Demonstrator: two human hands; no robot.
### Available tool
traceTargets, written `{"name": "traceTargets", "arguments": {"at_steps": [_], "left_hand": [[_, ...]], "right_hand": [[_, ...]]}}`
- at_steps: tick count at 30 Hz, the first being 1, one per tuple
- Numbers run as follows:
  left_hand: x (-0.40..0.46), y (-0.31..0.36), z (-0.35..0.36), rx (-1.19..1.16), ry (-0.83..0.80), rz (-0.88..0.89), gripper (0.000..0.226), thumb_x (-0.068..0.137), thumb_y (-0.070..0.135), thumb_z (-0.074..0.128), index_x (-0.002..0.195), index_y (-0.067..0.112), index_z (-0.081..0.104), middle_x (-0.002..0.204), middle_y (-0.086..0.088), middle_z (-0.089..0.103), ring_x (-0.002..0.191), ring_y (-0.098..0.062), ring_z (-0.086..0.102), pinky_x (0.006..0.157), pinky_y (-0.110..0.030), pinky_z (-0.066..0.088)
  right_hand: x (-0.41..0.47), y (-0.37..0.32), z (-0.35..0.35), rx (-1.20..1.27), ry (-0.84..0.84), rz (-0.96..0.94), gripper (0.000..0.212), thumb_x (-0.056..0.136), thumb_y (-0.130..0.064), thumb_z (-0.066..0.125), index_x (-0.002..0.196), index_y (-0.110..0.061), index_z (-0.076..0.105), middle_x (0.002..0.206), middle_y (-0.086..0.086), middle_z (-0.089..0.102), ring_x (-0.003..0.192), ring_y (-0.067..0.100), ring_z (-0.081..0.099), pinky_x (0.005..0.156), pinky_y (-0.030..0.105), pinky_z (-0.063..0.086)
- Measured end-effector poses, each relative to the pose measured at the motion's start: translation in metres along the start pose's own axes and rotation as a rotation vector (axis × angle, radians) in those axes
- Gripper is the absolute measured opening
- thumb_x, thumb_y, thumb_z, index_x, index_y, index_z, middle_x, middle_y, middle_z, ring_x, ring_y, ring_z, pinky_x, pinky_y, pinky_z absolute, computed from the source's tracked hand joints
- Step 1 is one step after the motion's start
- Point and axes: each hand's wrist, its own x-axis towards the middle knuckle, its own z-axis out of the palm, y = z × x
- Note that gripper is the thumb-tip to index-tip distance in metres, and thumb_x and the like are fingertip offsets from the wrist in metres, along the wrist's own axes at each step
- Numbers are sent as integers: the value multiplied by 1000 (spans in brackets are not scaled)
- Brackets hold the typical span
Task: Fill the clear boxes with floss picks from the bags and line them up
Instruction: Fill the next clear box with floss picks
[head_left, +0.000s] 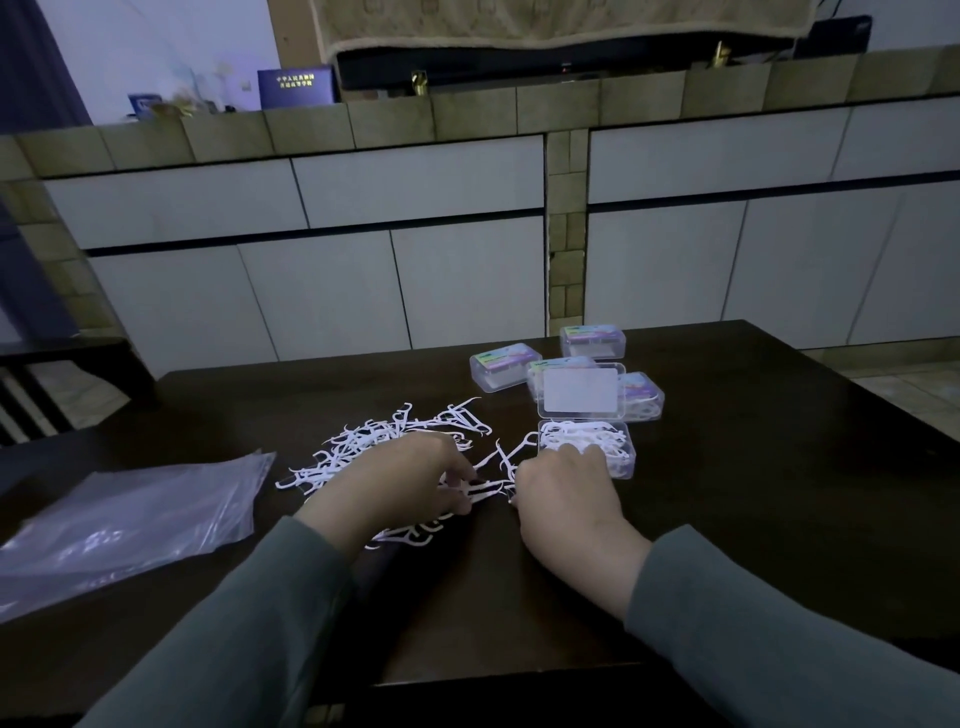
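White plastic floss picks (374, 441) are scattered in a loose heap across the middle of a dark wooden table (727, 467). Both hands are lowered over the near edge of the heap, seen from above. The left hand (405, 478) is curled, and a few picks are pinched between its fingertips. The right hand (566, 493) is bent over just beside it, knuckles up; its fingertips are hidden, so whether anything is gripped cannot be told. Just beyond the right hand, an open clear box (587, 447) is seen, partly filled with picks, its lid (581, 391) raised behind it. Four closed clear boxes (505, 370) with colourful labels are grouped behind the lid, close together but not in a straight row. To the left, well apart from the boxes, flattened clear plastic bags (130, 519) are laid on the table. Grey-green sleeves (779, 623) cover both forearms. Pale cabinet doors (363, 260) are seen beyond the table.
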Motion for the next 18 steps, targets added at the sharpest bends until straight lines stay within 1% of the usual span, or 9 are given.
{"name": "traceTargets", "arguments": {"at_steps": [3,8,12,14,18], "left_hand": [[-2,2,-3,18,14,3,23,88,42,64,109,34,69,110,14,61,103,-9,56,89,-33,49],[-4,10,-3,134,62,-3,25,88,34,56,111,32,68,111,11,62,104,-12,57,86,-34,52],[0,15,0,222,90,-2,28,94,33,48,115,28,66,116,7,61,106,-15,58,85,-35,53],[2,16,0,244,106,5,29,97,32,44,116,26,65,116,6,60,105,-16,58,84,-34,52],[3,14,3,233,146,3,28,98,31,42,115,25,64,116,7,60,104,-15,58,82,-32,51]], "right_hand": [[0,2,-2,-19,2,-13,24,97,-16,48,118,-15,58,121,8,60,116,27,51,98,41,33],[-1,1,1,-99,15,-75,26,96,-12,44,118,-15,58,120,9,58,114,28,51,103,43,28],[-1,2,0,-170,50,-132,24,96,-10,43,109,-16,61,112,8,62,109,29,52,101,44,26],[-1,2,0,-211,63,-165,23,96,-9,42,107,-16,62,109,8,64,109,30,52,101,44,26],[-2,3,0,-223,69,-198,23,97,-9,42,108,-15,61,110,8,64,112,30,51,104,46,23]]}}
